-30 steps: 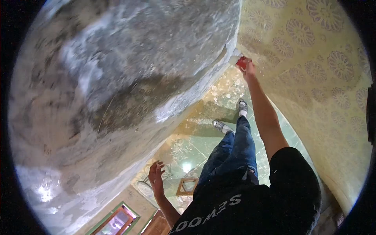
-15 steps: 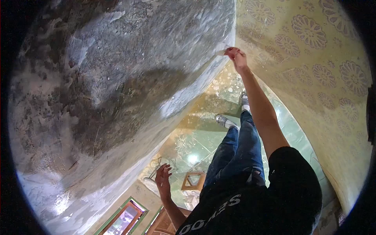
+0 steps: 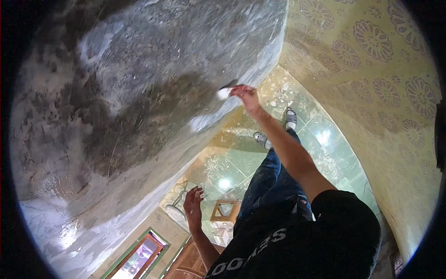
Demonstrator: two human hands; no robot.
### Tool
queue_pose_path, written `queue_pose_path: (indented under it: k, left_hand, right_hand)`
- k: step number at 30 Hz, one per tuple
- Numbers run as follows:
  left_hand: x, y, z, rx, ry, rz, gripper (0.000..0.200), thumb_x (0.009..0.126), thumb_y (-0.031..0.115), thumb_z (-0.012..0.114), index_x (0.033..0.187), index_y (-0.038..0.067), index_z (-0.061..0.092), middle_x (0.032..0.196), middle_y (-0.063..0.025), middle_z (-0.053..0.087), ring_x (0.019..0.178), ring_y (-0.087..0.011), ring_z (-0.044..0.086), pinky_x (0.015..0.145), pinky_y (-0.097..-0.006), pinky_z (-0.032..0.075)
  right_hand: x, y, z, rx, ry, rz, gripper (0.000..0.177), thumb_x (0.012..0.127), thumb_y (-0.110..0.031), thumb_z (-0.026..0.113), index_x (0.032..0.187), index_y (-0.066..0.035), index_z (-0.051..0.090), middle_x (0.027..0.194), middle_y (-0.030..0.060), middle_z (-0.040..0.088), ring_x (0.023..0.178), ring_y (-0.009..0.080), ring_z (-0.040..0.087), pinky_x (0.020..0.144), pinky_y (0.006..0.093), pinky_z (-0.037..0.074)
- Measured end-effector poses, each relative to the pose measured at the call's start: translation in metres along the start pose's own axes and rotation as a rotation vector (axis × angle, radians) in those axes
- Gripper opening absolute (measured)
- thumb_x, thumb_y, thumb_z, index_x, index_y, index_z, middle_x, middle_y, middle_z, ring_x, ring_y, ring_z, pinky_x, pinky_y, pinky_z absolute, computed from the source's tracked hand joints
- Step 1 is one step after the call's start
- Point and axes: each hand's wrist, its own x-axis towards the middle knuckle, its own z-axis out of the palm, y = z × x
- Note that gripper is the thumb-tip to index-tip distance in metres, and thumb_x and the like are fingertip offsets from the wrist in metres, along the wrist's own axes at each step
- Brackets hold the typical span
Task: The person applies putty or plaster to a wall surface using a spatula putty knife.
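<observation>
My right hand [image 3: 247, 97] is closed on a small flat white piece [image 3: 225, 93], blurred by motion, so its exact kind cannot be made out. The white piece is at the surface of the grey, patchily plastered wall [image 3: 153, 107], with a dark shadow beside it. Lower down, my left hand [image 3: 193, 204] hangs in the air with fingers loosely bent and apart. White smears mark its fingers, and I see nothing held in it.
A yellowish wall with flower patterns [image 3: 371, 93] meets the grey wall at a corner. Below are green floor tiles [image 3: 237, 172] spotted with white, and my feet in striped slippers [image 3: 290, 116]. A wood-framed box [image 3: 225, 210] and a framed window [image 3: 139, 255] are behind my left hand.
My right hand has moved from the wall corner leftward and down along the grey wall, with the white piece now showing plainly. The left hand has hardly moved.
</observation>
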Motion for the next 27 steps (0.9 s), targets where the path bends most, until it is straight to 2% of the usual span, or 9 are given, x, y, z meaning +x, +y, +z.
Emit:
queue_pose_path:
  k: [6, 7, 10, 14, 16, 17, 21, 24, 27]
  left_hand:
    - [-0.010, -0.019, -0.017, -0.053, 0.030, 0.001, 0.043, 0.102, 0.036, 0.057, 0.128, 0.001, 0.060, 0.119, -0.0135, 0.067, 0.109, -0.0243, 0.065, 0.090, -0.0384, 0.053]
    - [-0.012, -0.023, -0.019, -0.057, 0.038, 0.005, 0.043, 0.102, 0.036, 0.057, 0.127, 0.001, 0.060, 0.119, -0.0136, 0.067, 0.109, -0.0243, 0.065, 0.090, -0.0383, 0.053]
    - [-0.016, -0.032, -0.026, -0.076, 0.051, 0.008, 0.044, 0.102, 0.036, 0.058, 0.127, 0.000, 0.060, 0.119, -0.0138, 0.067, 0.109, -0.0243, 0.065, 0.090, -0.0381, 0.053]
    - [-0.017, -0.040, -0.036, -0.100, 0.073, 0.012, 0.044, 0.101, 0.036, 0.059, 0.126, 0.000, 0.060, 0.119, -0.0138, 0.067, 0.109, -0.0240, 0.065, 0.089, -0.0377, 0.053]
    - [-0.015, -0.046, -0.038, -0.110, 0.065, 0.008, 0.044, 0.101, 0.036, 0.059, 0.127, 0.000, 0.060, 0.119, -0.0137, 0.067, 0.109, -0.0238, 0.065, 0.089, -0.0375, 0.053]
    - [-0.013, -0.048, -0.038, -0.113, 0.058, 0.007, 0.044, 0.101, 0.036, 0.059, 0.127, 0.000, 0.060, 0.119, -0.0135, 0.067, 0.109, -0.0237, 0.065, 0.089, -0.0374, 0.053]
    - [-0.012, -0.052, -0.036, -0.149, 0.044, 0.015, 0.039, 0.101, 0.029, 0.060, 0.128, 0.001, 0.060, 0.119, -0.0130, 0.067, 0.109, -0.0221, 0.064, 0.089, -0.0357, 0.052]
    - [-0.009, -0.058, -0.038, -0.141, 0.032, 0.032, 0.043, 0.101, 0.034, 0.059, 0.129, 0.001, 0.059, 0.119, -0.0125, 0.066, 0.109, -0.0228, 0.064, 0.090, -0.0370, 0.053]
    - [-0.011, -0.060, -0.043, -0.149, 0.042, 0.040, 0.043, 0.101, 0.034, 0.059, 0.129, 0.002, 0.060, 0.119, -0.0118, 0.067, 0.109, -0.0225, 0.064, 0.089, -0.0368, 0.053]
  right_hand:
    - [-0.076, 0.077, 0.094, -0.141, 0.012, 0.124, 0.029, 0.088, -0.013, 0.075, 0.067, -0.005, 0.057, 0.081, 0.0032, 0.068, 0.078, 0.0140, 0.060, 0.077, 0.0308, 0.048]
    - [-0.096, 0.076, 0.111, -0.457, -0.002, 0.129, 0.021, 0.087, -0.015, 0.077, 0.074, -0.006, 0.064, 0.081, 0.0011, 0.067, 0.076, 0.0132, 0.056, 0.073, 0.0305, 0.046]
    - [-0.140, 0.061, 0.144, -0.386, -0.224, 0.206, 0.018, 0.090, -0.022, 0.074, 0.096, -0.005, 0.074, 0.086, 0.0020, 0.071, 0.080, 0.0129, 0.062, 0.076, 0.0310, 0.049]
    - [-0.142, 0.057, 0.099, -0.390, -0.194, 0.375, 0.020, 0.091, -0.017, 0.069, 0.100, 0.001, 0.072, 0.094, 0.0079, 0.074, 0.092, 0.0163, 0.068, 0.086, 0.0328, 0.053]
    - [-0.125, 0.081, 0.030, -0.248, -0.215, 0.028, 0.015, 0.092, -0.012, 0.064, 0.096, 0.001, 0.071, 0.100, 0.0125, 0.072, 0.094, 0.0226, 0.069, 0.091, 0.0376, 0.054]
    - [-0.116, 0.042, 0.022, 0.123, -0.076, 0.214, 0.016, 0.093, -0.011, 0.060, 0.094, 0.001, 0.070, 0.104, 0.0143, 0.071, 0.097, 0.0260, 0.069, 0.095, 0.0410, 0.054]
    - [-0.058, -0.025, -0.019, -0.001, 0.140, 0.125, 0.040, 0.107, -0.034, 0.042, 0.117, -0.001, 0.062, 0.105, 0.0126, 0.070, 0.094, 0.0237, 0.069, 0.093, 0.0386, 0.055]
    - [-0.025, -0.085, 0.012, -0.074, 0.255, 0.154, 0.021, 0.091, -0.007, 0.058, 0.111, -0.003, 0.063, 0.100, 0.0086, 0.070, 0.094, 0.0204, 0.067, 0.093, 0.0363, 0.052]
    - [-0.022, -0.109, 0.047, -0.039, 0.131, 0.058, 0.018, 0.089, -0.009, 0.063, 0.106, -0.003, 0.065, 0.098, 0.0091, 0.070, 0.093, 0.0220, 0.068, 0.093, 0.0381, 0.053]
